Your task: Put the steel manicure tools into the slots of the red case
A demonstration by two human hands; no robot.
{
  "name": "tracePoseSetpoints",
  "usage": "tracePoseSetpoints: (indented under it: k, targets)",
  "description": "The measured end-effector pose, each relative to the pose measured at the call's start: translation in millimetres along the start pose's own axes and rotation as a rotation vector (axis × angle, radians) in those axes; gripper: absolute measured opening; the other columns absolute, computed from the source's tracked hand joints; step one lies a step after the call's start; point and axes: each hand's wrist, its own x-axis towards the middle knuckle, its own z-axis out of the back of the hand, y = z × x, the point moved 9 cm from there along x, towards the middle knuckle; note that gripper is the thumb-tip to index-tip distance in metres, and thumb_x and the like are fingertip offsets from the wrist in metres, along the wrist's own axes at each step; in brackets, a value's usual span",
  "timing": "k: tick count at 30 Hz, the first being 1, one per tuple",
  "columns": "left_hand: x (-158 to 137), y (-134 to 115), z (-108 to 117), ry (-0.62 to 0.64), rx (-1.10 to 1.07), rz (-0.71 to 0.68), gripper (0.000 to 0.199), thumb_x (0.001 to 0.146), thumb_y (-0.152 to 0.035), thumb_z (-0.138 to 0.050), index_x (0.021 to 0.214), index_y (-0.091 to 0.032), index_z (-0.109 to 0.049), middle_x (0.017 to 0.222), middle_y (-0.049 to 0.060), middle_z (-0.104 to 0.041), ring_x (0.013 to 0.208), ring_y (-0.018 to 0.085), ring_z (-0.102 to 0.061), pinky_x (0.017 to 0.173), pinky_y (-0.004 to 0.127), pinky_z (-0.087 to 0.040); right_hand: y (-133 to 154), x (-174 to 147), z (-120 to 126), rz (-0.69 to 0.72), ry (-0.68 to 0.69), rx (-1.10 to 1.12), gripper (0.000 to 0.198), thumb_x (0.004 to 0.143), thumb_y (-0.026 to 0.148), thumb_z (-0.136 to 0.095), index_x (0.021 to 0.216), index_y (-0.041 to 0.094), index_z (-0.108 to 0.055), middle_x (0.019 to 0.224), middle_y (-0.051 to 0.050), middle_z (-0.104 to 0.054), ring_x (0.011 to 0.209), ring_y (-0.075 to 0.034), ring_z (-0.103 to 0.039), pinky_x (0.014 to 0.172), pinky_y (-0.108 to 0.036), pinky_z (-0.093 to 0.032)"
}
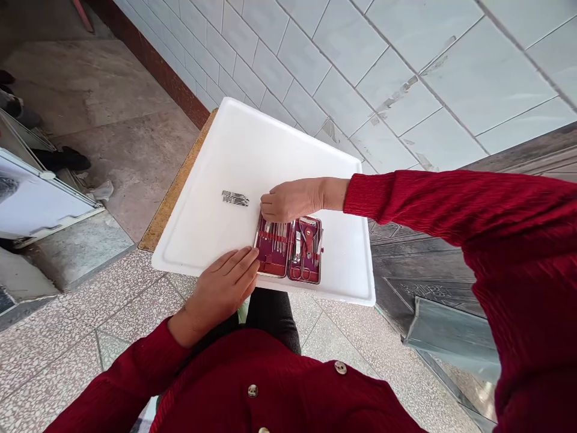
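A red manicure case (273, 264) lies unfolded on a white foam board (288, 147). Its left half holds a row of slim metal tools (279, 237). The right half carries small scissors (301, 273), a nail clipper (297, 246) and other pieces. My right hand (283, 201) is over the top of the left half, fingers curled and closed near the tool ends; whatever they grip is hidden. My left hand (229, 276) rests with fingers stretched out against the case's left edge. Left of my right hand, nail clippers (235, 198) lie side by side on the board.
A brown board edge (180, 180) shows under the white board's left side. Behind it rises a tiled wall (351, 66). A white cabinet-like object (40, 192) stands at left on the floor, and a grey-green glassy panel (451, 337) is at lower right.
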Motion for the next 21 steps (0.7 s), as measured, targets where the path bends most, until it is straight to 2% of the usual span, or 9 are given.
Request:
tracePoseSetpoints:
  k: [4,11,17,21]
  targets:
    - [0.0,-4.5,2.5,-0.009,0.065,-0.048,0.025,0.099,-0.013,-0.058,0.12,-0.014,-0.071,0.129,0.012,-0.075,0.122,0.026,-0.071,0.105,0.041,-0.06,-4.5,2.1,-2.4,0.017,-0.001,-0.001,0.032,0.099,0.0,-0.042,0.102,0.019,-0.068,0.092,-0.008,-0.062,0.09,-0.022,-0.052,0.073,-0.039,-0.045]
    - [-3.0,-3.7,-0.1,0.003,0.074,-0.058,0.027,0.1,-0.017,-0.06,0.125,-0.014,-0.07,0.132,0.013,-0.074,0.126,0.027,-0.069,0.108,0.042,-0.059,-5.2,-0.1,-6.4,0.008,-0.047,0.021,0.03,0.098,0.001,-0.044,0.103,0.019,-0.067,0.093,-0.008,-0.063,0.089,-0.023,-0.052,0.072,-0.04,-0.046]
    - [-2.5,-6.7,1.7,0.001,0.096,-0.096,0.022,0.101,-0.02,-0.06,0.118,-0.014,-0.072,0.131,0.013,-0.075,0.123,0.027,-0.07,0.106,0.041,-0.059,-5.0,-5.9,-6.3,-0.007,-0.068,-0.122,0.025,0.099,0.001,-0.05,0.1,0.018,-0.068,0.093,-0.007,-0.064,0.085,-0.021,-0.052,0.069,-0.038,-0.044]
    - [-2.9,-6.4,1.8,0.006,0.086,-0.088,0.022,0.1,-0.019,-0.062,0.119,-0.014,-0.071,0.128,0.011,-0.076,0.124,0.027,-0.07,0.107,0.042,-0.059,-22.9,-14.6,-5.2,-0.079,-0.052,-0.198,0.024,0.099,-0.001,-0.05,0.096,0.016,-0.067,0.088,-0.005,-0.062,0.082,-0.019,-0.052,0.068,-0.036,-0.043]
